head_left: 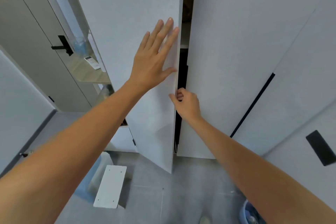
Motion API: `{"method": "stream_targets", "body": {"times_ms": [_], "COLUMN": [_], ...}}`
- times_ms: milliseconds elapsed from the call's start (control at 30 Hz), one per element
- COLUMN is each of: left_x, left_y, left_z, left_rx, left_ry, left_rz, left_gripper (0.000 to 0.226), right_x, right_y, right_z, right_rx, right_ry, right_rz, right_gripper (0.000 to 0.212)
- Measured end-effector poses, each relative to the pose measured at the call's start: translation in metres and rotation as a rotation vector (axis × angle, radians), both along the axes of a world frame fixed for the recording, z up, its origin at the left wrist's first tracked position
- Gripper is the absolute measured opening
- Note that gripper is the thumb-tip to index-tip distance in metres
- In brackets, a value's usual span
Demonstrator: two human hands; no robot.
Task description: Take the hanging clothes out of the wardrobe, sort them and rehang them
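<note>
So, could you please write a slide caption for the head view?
Left hand flat on the wardrobe door, right hand gripping its edge, door slightly ajar.

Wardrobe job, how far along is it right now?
Barely begun. Done: the left wardrobe door is ajar, showing a dark gap. In hand: the left hand lies flat on that door while the right hand curls round its edge. Left: no clothes are out yet, so removing, sorting and rehanging all remain.
</note>
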State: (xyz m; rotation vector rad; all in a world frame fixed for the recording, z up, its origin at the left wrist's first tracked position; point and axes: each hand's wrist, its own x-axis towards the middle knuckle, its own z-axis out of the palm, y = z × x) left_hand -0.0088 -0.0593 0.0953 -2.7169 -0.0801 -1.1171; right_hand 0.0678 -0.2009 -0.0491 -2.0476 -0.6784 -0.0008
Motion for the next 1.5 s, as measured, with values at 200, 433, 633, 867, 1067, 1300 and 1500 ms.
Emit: {"method": "stream_targets", "body": {"times_ms": [200, 433, 633, 867, 1067, 1300, 1500], "left_x": [0.065, 0.114, 0.142, 0.165, 0.171, 0.163, 0.138], "left_y": [0.000, 0.002, -0.002, 0.001, 0.002, 0.000, -0.005], "left_z": [-0.005, -0.004, -0.003, -0.003, -0.009, -0.002, 0.015], "left_rx": [-0.051, -0.075, -0.103, -0.102, -0.066, -0.069, -0.126], "left_ry": [0.010, 0.004, 0.029, 0.048, 0.032, 0.066, 0.132], "left_rz": [0.079, 0.159, 0.233, 0.299, 0.346, 0.329, 0.256], "left_gripper": [0.118, 0.121, 0.133, 0.144, 0.142, 0.141, 0.128], "right_x": [0.072, 0.121, 0.136, 0.142, 0.140, 0.140, 0.136], "right_y": [0.008, 0.028, 0.043, 0.049, 0.053, 0.044, 0.022], "right_z": [0.009, 0.012, 0.010, 0.001, -0.005, 0.000, 0.017], "right_rx": [-0.160, -0.169, -0.059, -0.078, -0.096, -0.156, -0.199], "right_ry": [-0.247, -0.276, -0.249, -0.287, -0.316, -0.274, -0.137], "right_rz": [-0.222, -0.278, -0.269, -0.272, -0.289, -0.193, -0.013], "right_gripper": [0.073, 0.075, 0.055, 0.029, 0.029, 0.033, 0.052]}}
